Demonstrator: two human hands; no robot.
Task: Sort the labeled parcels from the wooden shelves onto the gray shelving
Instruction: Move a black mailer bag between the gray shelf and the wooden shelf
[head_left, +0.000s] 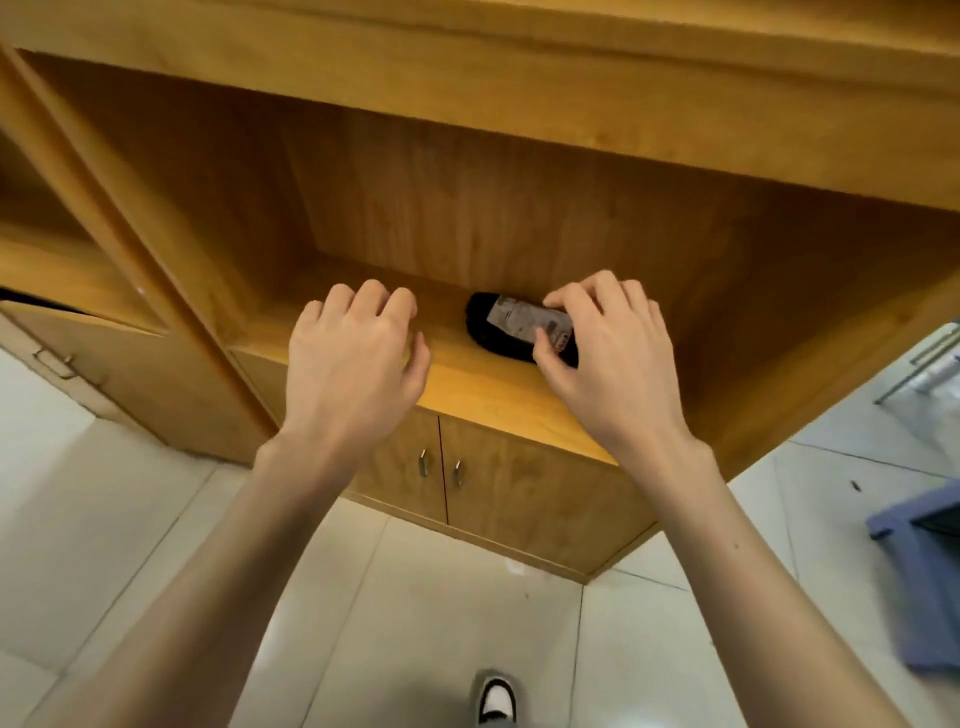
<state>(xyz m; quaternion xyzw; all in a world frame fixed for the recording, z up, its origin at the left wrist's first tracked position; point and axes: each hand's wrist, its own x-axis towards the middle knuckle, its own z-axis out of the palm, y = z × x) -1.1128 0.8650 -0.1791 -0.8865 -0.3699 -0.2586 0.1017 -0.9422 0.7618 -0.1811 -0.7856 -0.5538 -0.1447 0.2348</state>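
Close the right hand (605, 358) fully round the black labeled parcel (511, 327) before lifting; draw it straight out over the wooden shelf (483, 387) lip. Fingers curl over the parcel's right end, thumb beneath, apparently pinching; the left hand (358, 353) hovers loosely curled, holding nothing.

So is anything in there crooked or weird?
Mostly no. The black parcel lies at a slant on the wooden shelf, where the right hand pinches it. At far left, a drawer looks slightly open, with a dark gap above it.
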